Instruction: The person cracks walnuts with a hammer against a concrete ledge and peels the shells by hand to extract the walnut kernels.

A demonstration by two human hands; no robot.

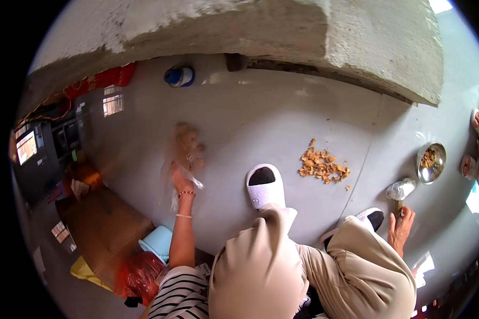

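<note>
Holding a crumpled clear plastic bag (197, 184), the left hand (181, 182) is lying nearest the blurred brown lumps (187, 140) just beyond it over the grey floor (250, 127), while the right hand (402, 229), its grip unclear, is resting at a wooden-handled, plastic-wrapped tool (401, 189) pointing away.

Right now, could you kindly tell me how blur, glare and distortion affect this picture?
In the head view, the clear bag at the left hand is smeared, likely by motion, while the brown shell pieces look fairly crisp; in the same head view, the glossy floor mirrors bright, window-like patches, and wide-angle distortion curves the concrete slab, with black corners around the image.
</note>
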